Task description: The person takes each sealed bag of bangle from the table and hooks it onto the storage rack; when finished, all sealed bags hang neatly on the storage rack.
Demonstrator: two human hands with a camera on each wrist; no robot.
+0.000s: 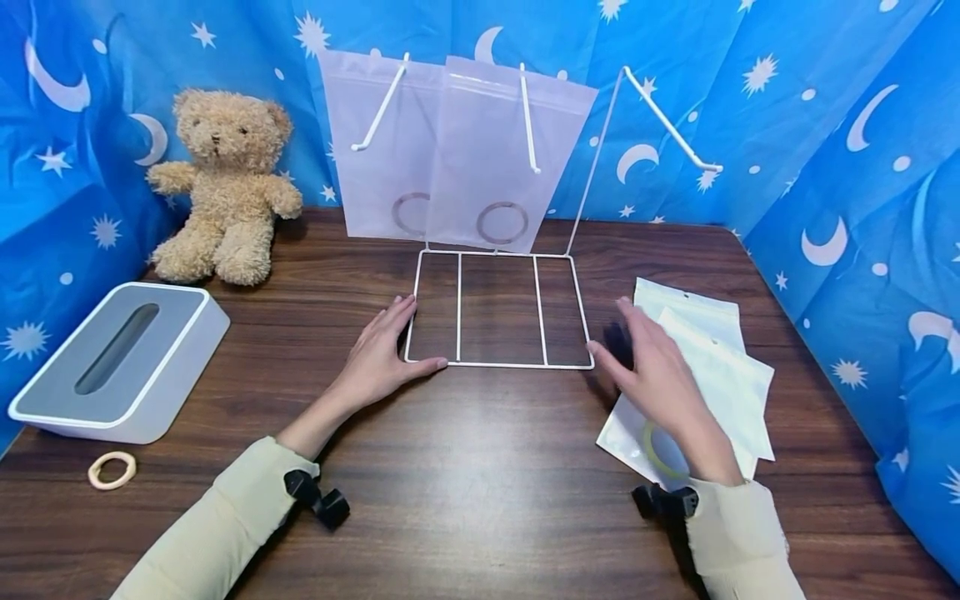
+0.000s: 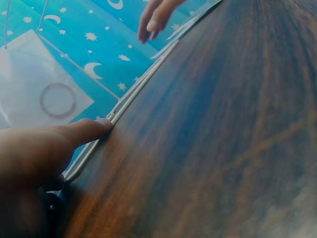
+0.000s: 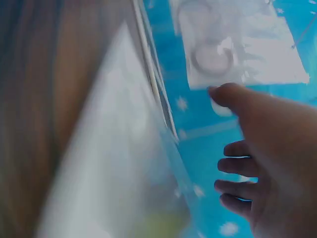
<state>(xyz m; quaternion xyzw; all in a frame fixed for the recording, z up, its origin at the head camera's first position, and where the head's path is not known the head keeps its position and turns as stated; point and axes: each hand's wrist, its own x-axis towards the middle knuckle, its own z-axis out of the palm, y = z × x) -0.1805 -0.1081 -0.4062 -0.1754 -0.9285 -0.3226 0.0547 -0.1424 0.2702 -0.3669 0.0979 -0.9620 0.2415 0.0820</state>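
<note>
A white wire display rack (image 1: 497, 366) stands on the table, its flat base toward me and three prongs at the top. Two translucent zip bags, the left bag (image 1: 375, 167) and the middle bag (image 1: 487, 158), hang at its left and middle prongs, a ring showing through each. My left hand (image 1: 378, 354) rests at the base's front left corner, thumb along the front bar and fingers at the side bar. By the front right corner hovers my right hand (image 1: 663, 379), fingers spread and holding nothing. Beneath it lie overlapping white zip bags (image 1: 731, 400), a yellowish ring (image 1: 656, 454) showing through one.
A teddy bear (image 1: 225, 183) sits at the back left. In front of it is a grey and white tissue box (image 1: 172, 367), with a pale wooden ring (image 1: 112, 471) close to its near side. Blue star-and-moon cloth (image 1: 847, 167) walls the table's back and sides.
</note>
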